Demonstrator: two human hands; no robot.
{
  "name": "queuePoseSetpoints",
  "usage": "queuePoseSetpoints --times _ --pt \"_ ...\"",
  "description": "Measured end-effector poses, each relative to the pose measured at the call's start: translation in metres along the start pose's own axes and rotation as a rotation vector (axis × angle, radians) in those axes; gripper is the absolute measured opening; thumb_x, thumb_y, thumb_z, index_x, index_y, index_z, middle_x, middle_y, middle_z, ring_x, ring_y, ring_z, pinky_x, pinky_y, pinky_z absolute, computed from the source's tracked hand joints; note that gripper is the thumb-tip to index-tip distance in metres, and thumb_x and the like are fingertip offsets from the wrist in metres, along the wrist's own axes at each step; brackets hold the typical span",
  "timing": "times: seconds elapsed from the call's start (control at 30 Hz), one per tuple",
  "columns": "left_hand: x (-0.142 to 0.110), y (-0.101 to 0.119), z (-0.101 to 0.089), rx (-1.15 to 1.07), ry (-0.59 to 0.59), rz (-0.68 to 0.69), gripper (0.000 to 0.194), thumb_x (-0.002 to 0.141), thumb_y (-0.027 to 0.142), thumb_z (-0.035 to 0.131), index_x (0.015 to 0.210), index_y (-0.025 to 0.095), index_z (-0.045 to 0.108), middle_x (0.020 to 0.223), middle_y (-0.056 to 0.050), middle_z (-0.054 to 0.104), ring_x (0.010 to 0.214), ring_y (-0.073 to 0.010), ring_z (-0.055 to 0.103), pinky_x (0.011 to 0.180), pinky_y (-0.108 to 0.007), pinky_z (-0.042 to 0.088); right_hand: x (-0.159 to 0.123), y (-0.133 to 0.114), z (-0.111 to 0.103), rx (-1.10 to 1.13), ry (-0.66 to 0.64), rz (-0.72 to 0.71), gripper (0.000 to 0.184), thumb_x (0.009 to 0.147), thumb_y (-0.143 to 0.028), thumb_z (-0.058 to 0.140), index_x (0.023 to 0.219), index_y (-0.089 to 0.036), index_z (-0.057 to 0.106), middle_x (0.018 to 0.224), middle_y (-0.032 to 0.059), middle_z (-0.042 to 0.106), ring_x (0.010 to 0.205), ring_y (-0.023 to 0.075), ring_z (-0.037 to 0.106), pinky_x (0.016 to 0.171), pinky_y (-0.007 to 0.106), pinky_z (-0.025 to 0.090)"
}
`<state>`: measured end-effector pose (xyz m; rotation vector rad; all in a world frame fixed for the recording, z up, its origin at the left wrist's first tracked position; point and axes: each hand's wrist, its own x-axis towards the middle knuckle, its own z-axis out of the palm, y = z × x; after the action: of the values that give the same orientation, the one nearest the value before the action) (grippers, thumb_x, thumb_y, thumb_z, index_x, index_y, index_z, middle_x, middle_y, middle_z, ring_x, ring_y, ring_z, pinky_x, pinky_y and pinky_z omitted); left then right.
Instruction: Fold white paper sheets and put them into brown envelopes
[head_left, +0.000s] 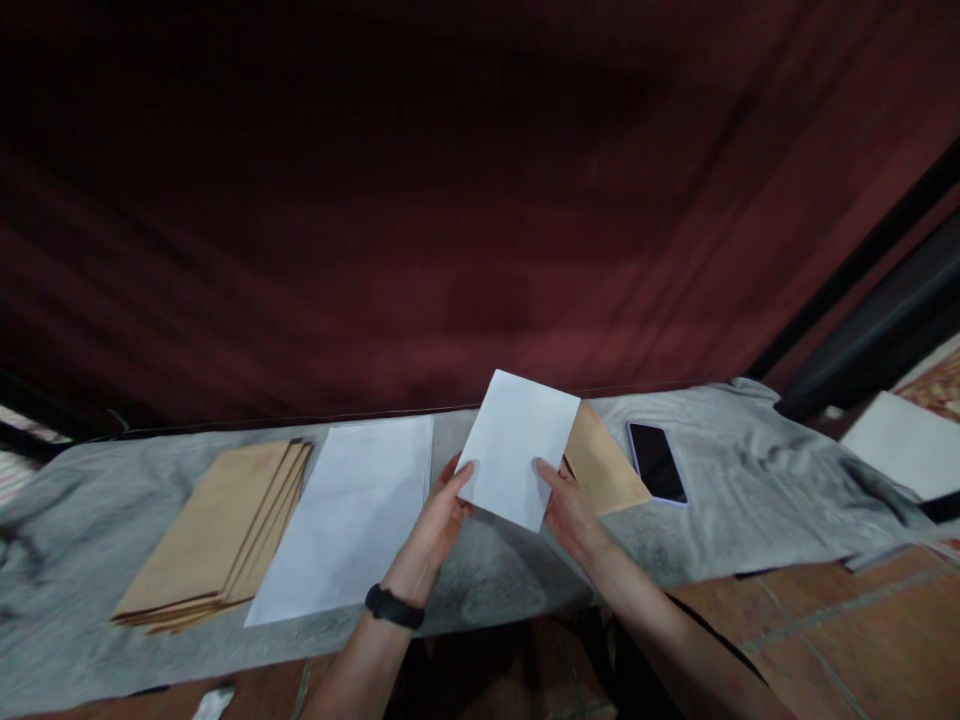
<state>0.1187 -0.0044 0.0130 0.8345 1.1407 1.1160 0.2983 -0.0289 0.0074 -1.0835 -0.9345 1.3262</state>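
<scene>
Both hands hold up a white sheet of paper (517, 440), which looks folded and is tilted a little. My left hand (442, 505) pinches its lower left edge, thumb on top and fingers underneath. My right hand (568, 505) grips the lower right edge in the same way. Partly covered by the paper and my right hand is a brown envelope (606, 465) on the cloth. To the left of my left hand lie large white sheets of paper (360, 510). Farther left, several brown envelopes (214, 520) lie fanned in a pile.
A grey cloth (750, 480) covers the long table. Right of the single envelope lies a phone (658, 462) with a dark screen. A dark red curtain (480, 250) hangs behind the table. A white object (904, 445) stands at far right, above a tiled floor (847, 630).
</scene>
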Motion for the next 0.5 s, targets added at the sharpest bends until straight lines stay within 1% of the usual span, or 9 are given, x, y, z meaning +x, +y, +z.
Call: queuePoseSetpoints --times 0.07,0.1,0.2,0.23,0.3,0.33,0.4,0.5 --pt "-0.003 -0.002 0.0 -0.085 -0.056 -0.038 0.062 0.074 0.037 0.075 0.129 0.017 0.057 0.104 -0.01 0.076 0.088 -0.0245 0.073 0.076 -0.035 0.058 -0.001 0.003 0.003 0.04 -0.012 0.028 0.05 0.091 -0.052 0.054 0.123 -0.014 0.06 0.113 0.0137 0.074 0.101 0.0293 0.071 0.084 0.042 0.059" --pt "-0.003 -0.001 -0.002 -0.073 -0.051 -0.036 0.064 0.07 0.033 0.078 0.128 0.017 0.057 0.098 -0.008 0.076 0.081 -0.0231 0.073 0.072 -0.034 0.058 -0.001 0.003 0.003 0.05 -0.004 0.03 0.047 0.09 -0.049 0.056 0.121 -0.014 0.061 0.112 0.0137 0.075 0.102 0.0295 0.071 0.084 0.042 0.059" --pt "0.001 0.01 -0.017 0.084 -0.035 -0.027 0.058 0.063 0.028 0.081 0.117 0.017 0.063 0.082 -0.002 0.075 0.064 -0.0191 0.07 0.06 -0.029 0.055 0.005 0.002 -0.007 0.098 0.086 0.036 0.038 0.084 -0.041 0.062 0.114 -0.017 0.064 0.114 0.0118 0.075 0.102 0.0277 0.071 0.081 0.039 0.06" --pt "0.003 0.015 -0.023 0.141 -0.047 -0.031 0.054 0.061 0.028 0.081 0.111 0.017 0.065 0.078 -0.001 0.075 0.06 -0.0184 0.068 0.058 -0.028 0.053 0.007 0.001 -0.012 0.119 0.121 0.06 0.035 0.082 -0.038 0.064 0.11 -0.017 0.064 0.111 0.0112 0.075 0.099 0.0269 0.072 0.078 0.037 0.061" --pt "0.007 0.024 -0.035 0.208 -0.06 -0.024 0.049 0.058 0.027 0.083 0.104 0.016 0.067 0.071 0.0 0.073 0.056 -0.0176 0.066 0.054 -0.027 0.052 0.011 0.001 -0.024 0.151 0.164 0.146 0.03 0.076 -0.033 0.069 0.101 -0.018 0.065 0.1 0.0094 0.077 0.087 0.0249 0.074 0.071 0.035 0.061" --pt "0.009 0.028 -0.04 0.219 -0.046 -0.007 0.05 0.057 0.027 0.084 0.102 0.016 0.068 0.069 0.0 0.072 0.055 -0.0173 0.066 0.054 -0.026 0.051 0.013 0.001 -0.029 0.155 0.174 0.19 0.027 0.073 -0.03 0.072 0.096 -0.018 0.064 0.093 0.0077 0.078 0.079 0.0232 0.074 0.067 0.034 0.061" --pt "0.014 0.032 -0.046 0.194 0.03 0.058 0.052 0.054 0.028 0.086 0.102 0.016 0.067 0.07 0.001 0.072 0.057 -0.0167 0.066 0.055 -0.026 0.052 0.013 0.003 -0.036 0.126 0.179 0.236 0.023 0.069 -0.026 0.075 0.088 -0.02 0.063 0.081 0.0032 0.076 0.064 0.0187 0.071 0.06 0.03 0.06" --pt "0.023 0.026 -0.045 0.102 0.177 0.142 0.061 0.055 0.03 0.086 0.11 0.017 0.063 0.076 0.001 0.072 0.063 -0.016 0.068 0.059 -0.025 0.053 0.009 0.009 -0.039 -0.059 0.129 0.214 0.019 0.068 -0.024 0.075 0.081 -0.021 0.062 0.069 -0.0018 0.071 0.052 0.0138 0.065 0.05 0.025 0.056"
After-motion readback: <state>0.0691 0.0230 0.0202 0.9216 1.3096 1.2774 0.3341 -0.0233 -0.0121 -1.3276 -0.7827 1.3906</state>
